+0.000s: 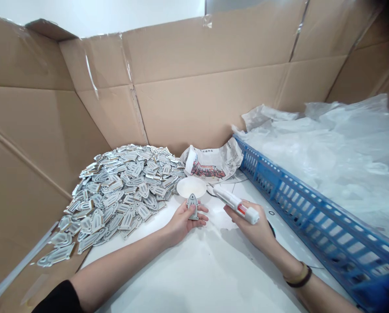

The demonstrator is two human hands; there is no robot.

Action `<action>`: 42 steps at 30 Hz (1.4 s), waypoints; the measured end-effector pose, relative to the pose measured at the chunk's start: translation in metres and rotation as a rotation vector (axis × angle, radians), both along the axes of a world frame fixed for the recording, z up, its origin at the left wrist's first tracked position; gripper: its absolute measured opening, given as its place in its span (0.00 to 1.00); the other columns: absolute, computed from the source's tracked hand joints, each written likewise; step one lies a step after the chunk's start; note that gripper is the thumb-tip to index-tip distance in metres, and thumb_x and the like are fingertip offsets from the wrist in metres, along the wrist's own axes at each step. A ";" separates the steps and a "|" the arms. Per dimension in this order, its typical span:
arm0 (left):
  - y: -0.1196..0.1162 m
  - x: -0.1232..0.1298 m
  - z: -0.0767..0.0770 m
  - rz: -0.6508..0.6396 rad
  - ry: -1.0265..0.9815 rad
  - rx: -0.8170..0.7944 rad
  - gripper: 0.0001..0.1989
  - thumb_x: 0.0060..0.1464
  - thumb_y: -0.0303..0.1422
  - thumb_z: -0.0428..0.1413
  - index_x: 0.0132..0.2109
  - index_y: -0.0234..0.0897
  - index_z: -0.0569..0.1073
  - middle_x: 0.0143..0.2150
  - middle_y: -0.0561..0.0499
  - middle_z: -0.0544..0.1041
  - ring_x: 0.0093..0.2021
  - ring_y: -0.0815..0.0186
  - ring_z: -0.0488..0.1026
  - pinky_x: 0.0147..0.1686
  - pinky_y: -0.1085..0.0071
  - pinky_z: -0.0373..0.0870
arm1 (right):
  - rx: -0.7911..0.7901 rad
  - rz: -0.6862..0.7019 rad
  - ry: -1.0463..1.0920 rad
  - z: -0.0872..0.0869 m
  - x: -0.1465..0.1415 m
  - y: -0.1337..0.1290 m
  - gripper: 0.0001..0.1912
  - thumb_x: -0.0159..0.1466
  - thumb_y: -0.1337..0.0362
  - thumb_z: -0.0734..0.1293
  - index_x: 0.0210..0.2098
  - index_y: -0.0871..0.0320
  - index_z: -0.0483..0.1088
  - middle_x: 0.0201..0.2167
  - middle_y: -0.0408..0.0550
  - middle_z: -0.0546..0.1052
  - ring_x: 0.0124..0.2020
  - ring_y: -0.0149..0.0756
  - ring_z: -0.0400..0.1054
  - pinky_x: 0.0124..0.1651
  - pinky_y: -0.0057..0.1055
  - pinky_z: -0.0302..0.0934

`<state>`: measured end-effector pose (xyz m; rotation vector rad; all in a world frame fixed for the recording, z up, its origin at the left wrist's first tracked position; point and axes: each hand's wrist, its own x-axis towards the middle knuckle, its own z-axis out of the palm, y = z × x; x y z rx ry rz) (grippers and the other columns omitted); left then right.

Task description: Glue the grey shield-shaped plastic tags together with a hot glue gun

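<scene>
My left hand (183, 222) is closed on a flat grey boat-shaped piece (192, 208), pinched upright with its pointed end up. In my right hand (256, 229) is a white handheld tool (231, 200) with a red strip near its rear and a slim metal tip pointing left. A gap separates that tip from the piece. Just beyond my left hand sits a shallow white dish (192, 187); its contents are hard to make out. A large heap of similar grey pieces (125, 187) lies to the left.
Crumpled newspaper (210, 163) lies behind the dish. Along the right runs a blue plastic crate (286, 195) heaped with clear plastic bags (338, 152). Tall cardboard walls (197, 95) enclose the back and left of the white tabletop (188, 278).
</scene>
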<state>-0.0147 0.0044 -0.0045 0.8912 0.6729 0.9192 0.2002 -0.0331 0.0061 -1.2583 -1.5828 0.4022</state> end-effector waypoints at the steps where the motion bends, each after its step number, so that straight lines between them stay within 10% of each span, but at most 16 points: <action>1: 0.000 0.001 -0.001 0.002 0.005 0.009 0.24 0.54 0.44 0.66 0.48 0.35 0.65 0.43 0.44 0.79 0.33 0.67 0.78 0.34 0.72 0.77 | 0.005 0.020 -0.013 0.001 -0.001 -0.001 0.20 0.64 0.53 0.66 0.20 0.52 0.59 0.17 0.42 0.64 0.19 0.34 0.58 0.23 0.32 0.52; 12: -0.005 0.002 -0.004 -0.011 0.293 0.116 0.23 0.58 0.55 0.53 0.45 0.44 0.56 0.21 0.60 0.71 0.10 0.75 0.51 0.10 0.79 0.40 | 0.041 0.103 -0.113 0.001 -0.003 -0.002 0.21 0.66 0.56 0.65 0.20 0.52 0.57 0.18 0.41 0.63 0.20 0.33 0.57 0.25 0.32 0.52; 17: -0.004 0.005 0.000 0.012 0.172 0.105 0.22 0.50 0.41 0.61 0.44 0.42 0.57 0.28 0.57 0.76 0.15 0.76 0.59 0.15 0.79 0.47 | 0.018 0.121 -0.138 0.006 -0.004 -0.004 0.20 0.66 0.57 0.64 0.21 0.52 0.57 0.18 0.41 0.64 0.20 0.33 0.58 0.26 0.32 0.53; 42: -0.002 0.005 -0.010 -0.023 0.190 0.109 0.33 0.45 0.57 0.66 0.44 0.38 0.63 0.35 0.40 0.83 0.25 0.60 0.80 0.23 0.71 0.73 | 0.032 0.236 -0.384 -0.002 -0.007 -0.003 0.17 0.63 0.63 0.63 0.19 0.54 0.59 0.19 0.44 0.67 0.20 0.34 0.63 0.27 0.32 0.52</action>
